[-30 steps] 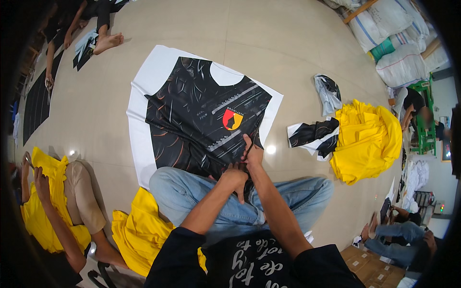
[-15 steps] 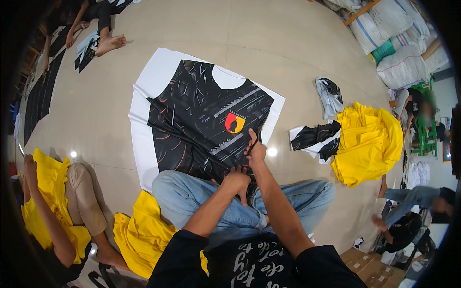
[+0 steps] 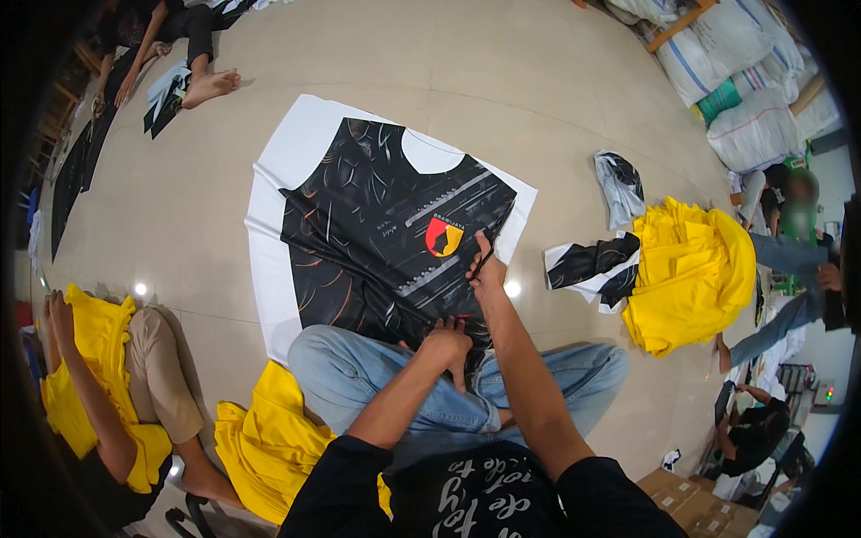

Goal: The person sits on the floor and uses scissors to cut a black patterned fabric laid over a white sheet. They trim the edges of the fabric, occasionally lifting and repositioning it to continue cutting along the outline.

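Clock dial centred on the panel, 12 away from you. Your black-patterned, smooth fabric garment panel with wide white margins (image 3: pixel 271 278) lies on the glossy beige tiled floor (image 3: pixel 538 81), directly ahead of you. Its near edge meets your faded blue denim jeans (image 3: pixel 359 377); probably drawn in that close for reach.

Right hand (image 3: pixel 487 272), at 4 o'clock: fingers curled around what look like black-handled scissors (image 3: pixel 485 262), by the panel's right-hand edge, just below the red-and-yellow shield emblem (image 3: pixel 439 237). Blades hard to make out against the dark print. The hand appears placed outboard so that the tool can follow the border between print and white.

Left hand (image 3: pixel 448 346), at 5 o'clock: fingers laid over the near edge, thumb apart. Whether they pinch the cloth underneath, you cannot tell from here. Likely purpose: steadying the fabric near the tool. Folds run across the panel's lower half.

At 3 o'clock, apart from the panel: crumpled black-and-white fabric pieces (image 3: pixel 587 262), touching a bright yellow heap of cloth (image 3: pixel 691 287); seemingly set aside to leave the panel uncovered. At 7 o'clock, a loose yellow fabric bundle (image 3: pixel 273 439) lies beside your left leg.
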